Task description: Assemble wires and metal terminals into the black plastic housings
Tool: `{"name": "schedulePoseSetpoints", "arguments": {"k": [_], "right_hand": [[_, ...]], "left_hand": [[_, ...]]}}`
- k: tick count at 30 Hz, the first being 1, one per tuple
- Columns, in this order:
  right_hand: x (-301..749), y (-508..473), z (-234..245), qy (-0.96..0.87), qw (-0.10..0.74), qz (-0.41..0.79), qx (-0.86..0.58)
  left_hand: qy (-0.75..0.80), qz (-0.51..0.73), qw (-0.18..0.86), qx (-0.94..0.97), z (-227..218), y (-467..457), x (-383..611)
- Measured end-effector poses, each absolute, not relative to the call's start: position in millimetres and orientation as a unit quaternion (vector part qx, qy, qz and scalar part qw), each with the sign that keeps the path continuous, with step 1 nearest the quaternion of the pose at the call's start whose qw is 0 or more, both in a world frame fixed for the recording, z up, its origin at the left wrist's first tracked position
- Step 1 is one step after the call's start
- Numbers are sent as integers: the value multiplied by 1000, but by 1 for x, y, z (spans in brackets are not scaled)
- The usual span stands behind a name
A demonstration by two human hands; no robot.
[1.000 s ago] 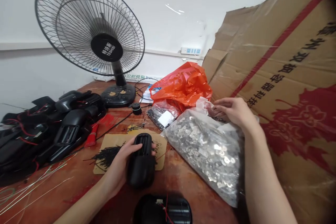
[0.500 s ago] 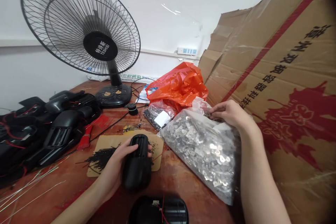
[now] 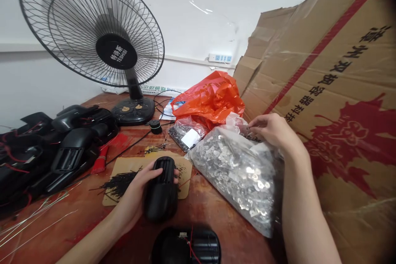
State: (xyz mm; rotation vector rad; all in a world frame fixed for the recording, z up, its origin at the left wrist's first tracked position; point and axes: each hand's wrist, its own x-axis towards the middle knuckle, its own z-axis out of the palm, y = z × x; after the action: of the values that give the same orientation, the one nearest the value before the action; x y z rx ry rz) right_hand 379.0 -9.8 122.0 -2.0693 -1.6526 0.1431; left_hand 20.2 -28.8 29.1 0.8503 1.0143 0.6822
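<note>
My left hand (image 3: 136,194) is wrapped round a black oval plastic housing (image 3: 161,192) that rests on the red-brown table (image 3: 213,210), over a tan card (image 3: 123,169) strewn with thin black pins. My right hand (image 3: 270,130) reaches into the open top of a clear plastic bag (image 3: 241,173) full of small silver metal parts, its fingers curled and pinched among the pieces; what they grip is hidden. Another black housing (image 3: 185,247) with red wires lies at the near edge.
A black table fan (image 3: 93,29) stands at the back left. A pile of black housings (image 3: 55,148) fills the left side. An orange bag (image 3: 210,99) and a small bag of dark screws (image 3: 187,134) lie behind. A large cardboard box (image 3: 334,103) walls the right.
The view has drifted a little, so everything sits slightly further left. My right hand's fingers have shifted slightly in the mouth of the bag. My left hand keeps its hold on the black housing.
</note>
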Motion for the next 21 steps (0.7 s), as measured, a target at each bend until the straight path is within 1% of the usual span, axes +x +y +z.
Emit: {"name": "schedulePoseSetpoints", "arguments": {"k": [3,8,10,16,21], "right_hand": [[370,-13,128,-627,266,63,-729],[340,-22,138,-715,335,143,-596],[325,-25,139,-729,352,164,-563],[283,-22,128,-751,375,204,-503],[259,-18,111,-754,347,280,-482]], "left_hand": [[457,310,739,385,28,-29,19],[447,310,748,382,26,-31,15],[435,313,754,381,25,-31,14],[386,321,777,378,22,-30,13],[363,332,786,375,22,-34,13]]}}
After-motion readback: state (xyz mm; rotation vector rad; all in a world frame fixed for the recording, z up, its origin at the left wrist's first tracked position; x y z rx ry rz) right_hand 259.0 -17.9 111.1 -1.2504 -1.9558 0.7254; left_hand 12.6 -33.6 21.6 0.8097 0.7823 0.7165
